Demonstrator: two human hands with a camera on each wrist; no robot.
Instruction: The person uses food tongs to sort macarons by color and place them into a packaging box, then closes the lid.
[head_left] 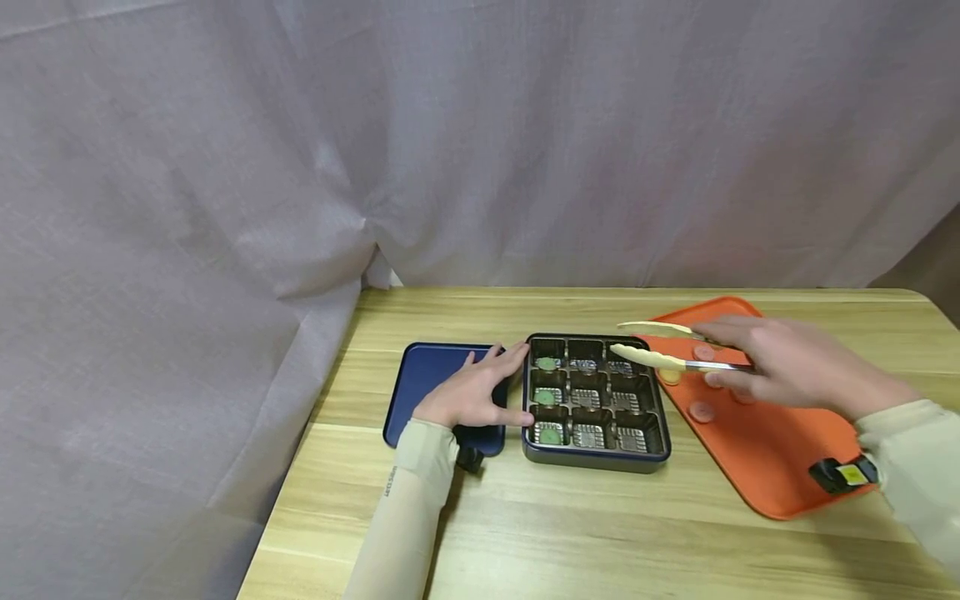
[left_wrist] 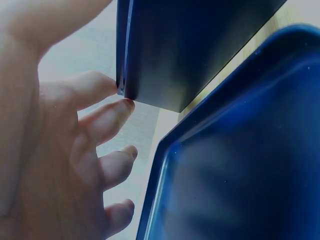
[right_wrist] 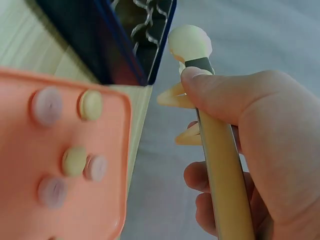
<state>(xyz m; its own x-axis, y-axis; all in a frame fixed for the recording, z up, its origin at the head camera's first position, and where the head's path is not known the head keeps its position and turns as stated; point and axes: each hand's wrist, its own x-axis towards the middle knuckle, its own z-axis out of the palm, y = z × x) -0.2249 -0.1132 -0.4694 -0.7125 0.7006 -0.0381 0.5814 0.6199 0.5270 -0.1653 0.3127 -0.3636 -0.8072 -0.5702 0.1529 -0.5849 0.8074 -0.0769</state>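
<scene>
Tongs (right_wrist: 220, 165) fill the right wrist view, gripped by the right hand (head_left: 787, 362) with the thumb curled over them, their cream tips open above the compartment box (head_left: 592, 400) at its 1 o'clock corner. Green pieces (head_left: 548, 399) sit in the box's 9 o'clock column. Fingers of the left hand (head_left: 472, 392), straight, touch the box's 9 o'clock wall, palm over the blue lid (head_left: 420, 375). At 3 o'clock lies the orange tray (head_left: 772, 450) with round pieces (right_wrist: 75, 160), on the wooden surface (head_left: 600, 533).
</scene>
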